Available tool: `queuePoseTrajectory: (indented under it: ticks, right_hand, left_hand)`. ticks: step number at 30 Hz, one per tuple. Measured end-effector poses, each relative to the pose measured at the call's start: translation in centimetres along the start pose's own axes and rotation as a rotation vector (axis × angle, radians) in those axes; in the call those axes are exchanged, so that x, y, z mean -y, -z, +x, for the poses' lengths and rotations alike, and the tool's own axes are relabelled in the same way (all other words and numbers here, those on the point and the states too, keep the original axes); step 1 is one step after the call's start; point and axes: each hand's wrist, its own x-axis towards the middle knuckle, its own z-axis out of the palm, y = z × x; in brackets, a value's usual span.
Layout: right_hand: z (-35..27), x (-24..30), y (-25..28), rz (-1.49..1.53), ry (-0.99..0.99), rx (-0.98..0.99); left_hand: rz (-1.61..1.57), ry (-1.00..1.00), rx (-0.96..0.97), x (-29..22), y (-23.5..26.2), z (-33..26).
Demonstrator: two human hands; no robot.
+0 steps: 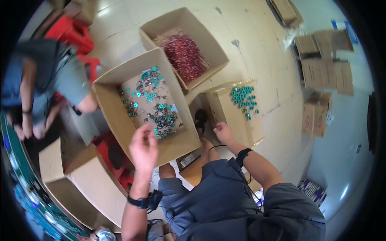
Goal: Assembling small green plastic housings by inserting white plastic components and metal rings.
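My left hand (144, 149) is over the near side of an open cardboard box (107, 108), thumb and fingers apart, with nothing visible between them. Small green and dark ring-shaped parts (164, 118) lie scattered on that box's bottom, just beyond my fingertips. My right hand (223, 133) is closed, fingers curled together, by the near left edge of a closed cardboard box (231, 116). Whatever it holds, if anything, is too small to make out. On top of this box sits a loose cluster of green rings (242, 96), farther off from the hand.
Behind stands another open box (209, 44) with a heap of thin red pieces (185, 56). At the left another person (52, 76) sits near red stools (72, 35). An open carton (90, 176) is at lower left; more cartons (315, 114) stand along the right.
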Motion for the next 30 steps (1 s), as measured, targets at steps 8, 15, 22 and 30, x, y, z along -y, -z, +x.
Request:
queuePoseTrajectory:
  ticks: [8, 15, 22, 30]
  right_hand:
    - [11.9, -16.5, 5.7, 0.113, -0.273, -0.258]
    - [18.0, -13.9, 8.3, 0.165, -0.171, -0.408]
    - [20.5, -13.4, 10.7, 0.095, -0.322, -0.171]
    - [20.5, -13.4, 11.5, 0.05, -0.273, -0.058]
  left_hand:
    - [0.315, -0.256, 0.589, -0.8, -31.7, 3.7]
    - [0.792, -0.303, 0.813, -0.8, -49.6, 6.9]
    - [0.951, -0.621, 0.821, -2.0, -56.6, 8.8]
    - [0.839, -0.702, 0.874, -0.2, -56.2, 9.1]
